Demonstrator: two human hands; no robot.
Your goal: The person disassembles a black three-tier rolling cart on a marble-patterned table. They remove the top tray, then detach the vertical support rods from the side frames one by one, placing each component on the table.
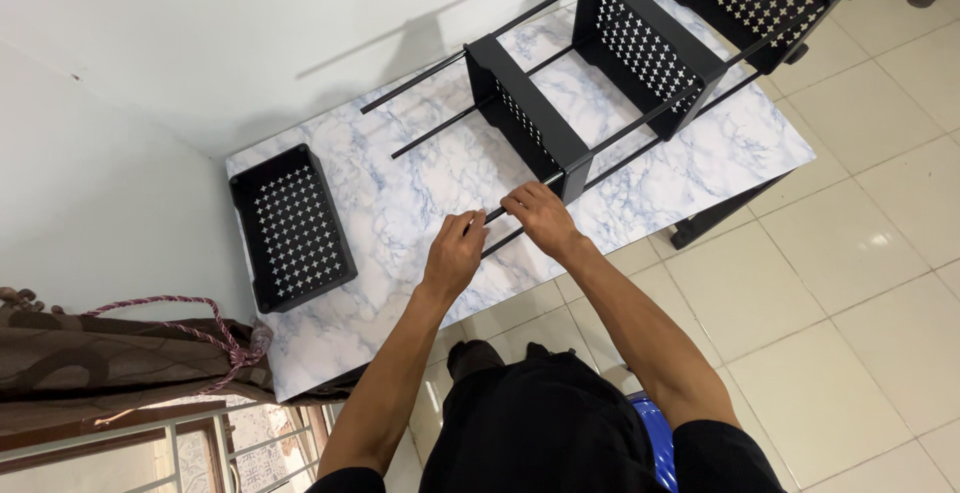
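A black shelf rack lies on its side across the marble-patterned table [420, 193]. Its three perforated trays [640, 43] are threaded on long black rods [640, 123]. My left hand [455, 251] grips the free end of the nearest rod at the table's front. My right hand [540, 215] holds the same rod just beside it, close to the nearest tray [525, 118]. A separate black perforated tray [292, 225] lies flat on the table to the left, apart from both hands.
A white wall borders the table's far side. Brown fabric with a pink cord [120, 348] hangs at the left over a metal rail. The floor at the right has pale tiles [860, 253]. A blue stool [655, 433] shows under me.
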